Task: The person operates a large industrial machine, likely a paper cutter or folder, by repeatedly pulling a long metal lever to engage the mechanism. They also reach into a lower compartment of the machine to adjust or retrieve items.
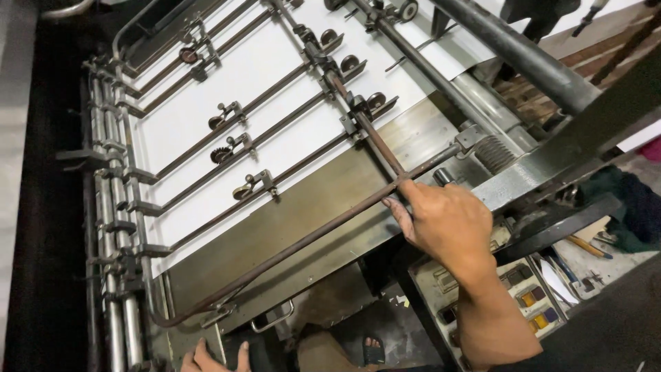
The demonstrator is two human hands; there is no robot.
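My right hand (441, 220) grips a long rusty metal bar (303, 240) that runs slantwise across the feed table of a printing machine, close to where it meets a crossing rod (365, 127). My left hand (210, 358) rests with its fingers spread at the machine's lower edge, near a small metal handle (272, 320). White paper sheets (206, 117) lie on the feed board under several thin guide rods with small wheels (227, 148).
A bare metal plate (310, 207) lies in front of the paper. Rollers and brackets (110, 207) line the left side. A control panel with coloured buttons (530, 303) sits at lower right, tools (585, 244) beside it. A thick dark roller (516, 52) crosses the upper right. My sandalled foot (372, 348) shows below.
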